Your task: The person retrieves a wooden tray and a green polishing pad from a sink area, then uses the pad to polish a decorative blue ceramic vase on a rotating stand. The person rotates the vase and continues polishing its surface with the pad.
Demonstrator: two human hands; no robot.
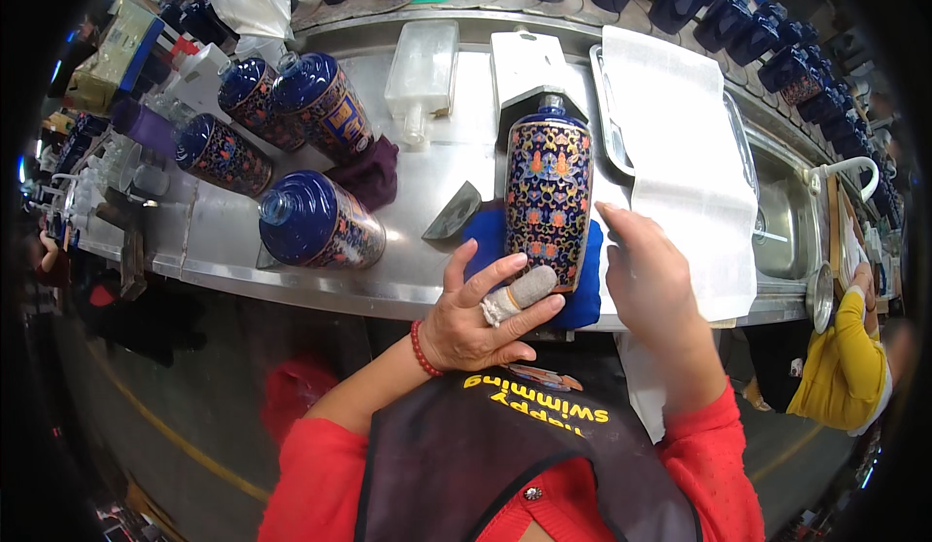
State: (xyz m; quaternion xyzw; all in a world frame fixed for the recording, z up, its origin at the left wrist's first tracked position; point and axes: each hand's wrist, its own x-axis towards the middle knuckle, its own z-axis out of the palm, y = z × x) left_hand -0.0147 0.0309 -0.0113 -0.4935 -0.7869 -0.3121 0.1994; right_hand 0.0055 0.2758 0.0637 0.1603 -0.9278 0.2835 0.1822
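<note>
Stainless steel bench (291, 251) across the frame's middle. At centre, blue cloth pad (485, 236) under an ornate bottle (549, 187). Left, four more blue patterned bottles (316, 221) lying down, purple rag (374, 173). Upper centre, clear plastic container (422, 66). Right, white cloth (680, 134) over metal tray (607, 124).

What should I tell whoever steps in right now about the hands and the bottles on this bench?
Left hand: steadies the base of the patterned blue bottle, bandaged finger against it.
Right hand: beside the bottle's right flank, on the white cloth; its grip cannot be seen.
The bottle lies on a blue pad at the edge of the steel bench.
Four similar bottles lie to the left.
Done or left: cannot be told; the bottle is in hand.
</note>
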